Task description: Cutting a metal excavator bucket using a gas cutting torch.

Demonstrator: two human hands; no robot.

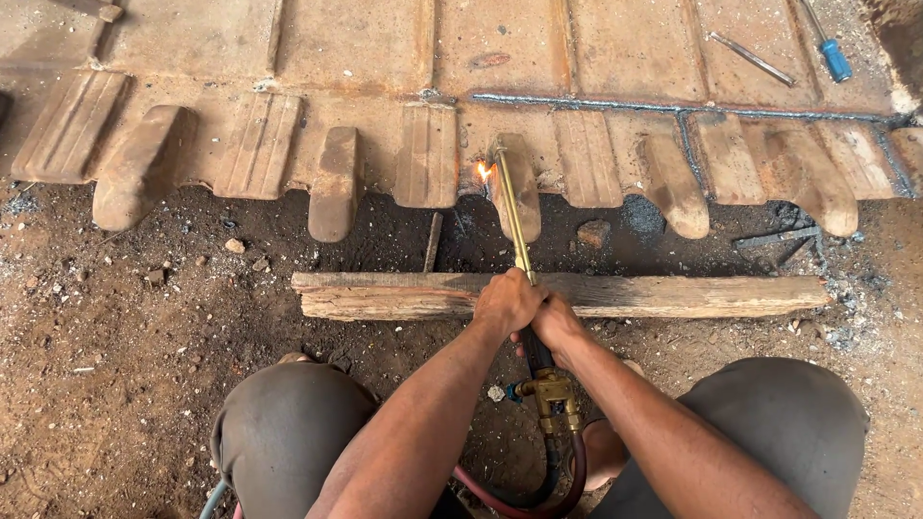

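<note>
Torch (516,216), gripped by both hands' fingers (510,300), flames over rusty bucket (365,58) and dirt (115,365).

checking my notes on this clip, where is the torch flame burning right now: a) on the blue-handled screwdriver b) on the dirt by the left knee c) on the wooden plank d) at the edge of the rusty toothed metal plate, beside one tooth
d: the flame glows at the tip of the brass torch, against the rusty toothed plate beside a tooth, beyond the wooden plank; both hands, left and right, grip the torch handle.
</note>
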